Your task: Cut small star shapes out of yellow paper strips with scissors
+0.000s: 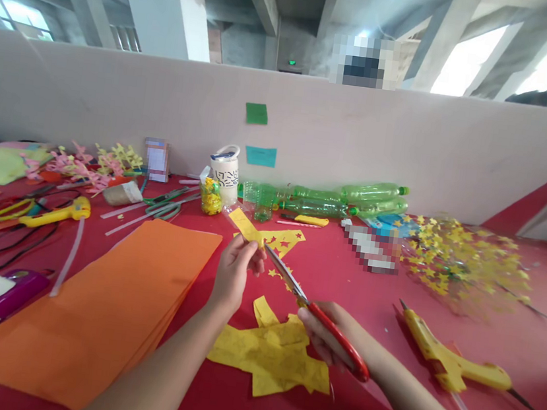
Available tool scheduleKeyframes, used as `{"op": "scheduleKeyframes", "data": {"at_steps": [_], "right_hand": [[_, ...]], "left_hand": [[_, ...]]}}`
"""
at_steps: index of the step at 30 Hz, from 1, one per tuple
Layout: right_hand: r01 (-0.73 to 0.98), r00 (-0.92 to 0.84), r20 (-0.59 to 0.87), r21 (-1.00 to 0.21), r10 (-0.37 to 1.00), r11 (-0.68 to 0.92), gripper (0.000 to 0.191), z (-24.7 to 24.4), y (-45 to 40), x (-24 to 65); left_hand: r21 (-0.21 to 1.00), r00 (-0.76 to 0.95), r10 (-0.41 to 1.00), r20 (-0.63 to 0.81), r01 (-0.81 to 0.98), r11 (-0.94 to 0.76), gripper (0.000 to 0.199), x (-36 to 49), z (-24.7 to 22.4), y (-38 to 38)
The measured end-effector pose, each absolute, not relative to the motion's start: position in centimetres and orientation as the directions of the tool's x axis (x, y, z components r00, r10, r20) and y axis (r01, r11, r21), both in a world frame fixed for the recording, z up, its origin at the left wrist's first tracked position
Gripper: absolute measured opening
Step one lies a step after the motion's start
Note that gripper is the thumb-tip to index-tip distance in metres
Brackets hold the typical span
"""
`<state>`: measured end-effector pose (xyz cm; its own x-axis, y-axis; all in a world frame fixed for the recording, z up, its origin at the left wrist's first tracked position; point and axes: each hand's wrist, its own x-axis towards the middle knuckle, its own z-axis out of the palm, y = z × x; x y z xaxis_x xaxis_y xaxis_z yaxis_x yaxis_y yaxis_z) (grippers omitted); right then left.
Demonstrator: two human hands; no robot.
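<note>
Between the fingers and thumb of my left hand (236, 272) is a narrow yellow strip (246, 224), paper or felt. My right hand (332, 335) grips red-handled scissors (337, 332), whose blades (285, 270) point up and left to the strip's near end, by my left fingertips. Whether the blades touch the strip I cannot tell. Under the blade tips lie small yellow stars (275, 273) and a yellow sheet with star-shaped holes (290, 239). Nearer me, a loose pile of yellow pieces (274, 358) lies on the red table, partly below my right hand.
Orange sheets (106, 304) lie at left, beside a purple power strip (17, 296) and a yellow glue gun (56, 213). Another glue gun (453, 363) rests at right. Behind stand a white cup (225, 176), green bottles (318, 206), a yellow cutter (310, 221) and star sprays (461, 258).
</note>
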<state>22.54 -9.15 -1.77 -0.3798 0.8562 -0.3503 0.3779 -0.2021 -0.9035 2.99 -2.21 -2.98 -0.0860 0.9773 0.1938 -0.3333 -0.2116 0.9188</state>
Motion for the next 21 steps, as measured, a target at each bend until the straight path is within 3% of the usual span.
{"op": "scheduleKeyframes", "data": {"at_steps": [7, 21], "right_hand": [[0.375, -0.432, -0.303, -0.917, 0.849, -0.136, 0.042, -1.90, -8.96, 23.28], [0.433, -0.430, -0.314, -0.894, 0.846, -0.112, 0.044, -1.48, -8.78, 23.50]], "left_hand": [[0.948, 0.027, 0.966, 0.255, -0.204, -0.245, 0.022, 2.51, -3.10, -1.94], [0.957, 0.041, 0.968, 0.248, -0.164, -0.238, 0.023, 1.96, -3.20, -1.62]]}}
